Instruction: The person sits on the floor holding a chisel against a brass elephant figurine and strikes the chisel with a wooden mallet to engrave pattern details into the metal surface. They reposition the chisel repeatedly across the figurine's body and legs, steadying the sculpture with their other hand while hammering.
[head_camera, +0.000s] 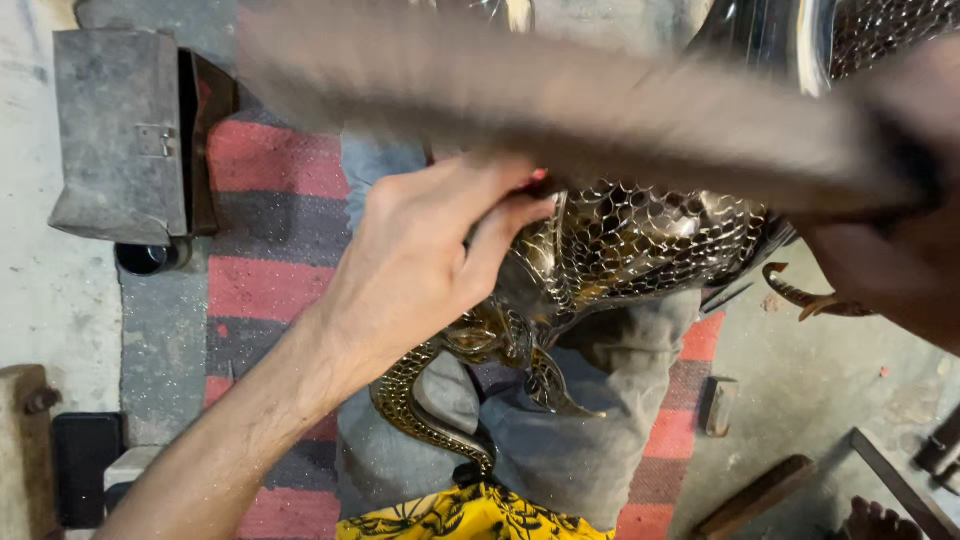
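1. Blurred across the top, nearest the lens, one long flat grey-brown tool (560, 110) streaks from left to right.
2. One right hand (890, 270), at the right edge; I cannot tell its finger state.
3. One left hand (420, 260), fingers curled tight, grips one shiny scaled brass figure (630, 245) at centre.
4. Beneath lie one grey cloth (600, 430) and one red-and-grey striped mat (270, 230).

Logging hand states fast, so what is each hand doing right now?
Left hand: closed on the scaly brass figure.
Right hand: blurred; seems to grip a long tool, but cannot be told for sure.
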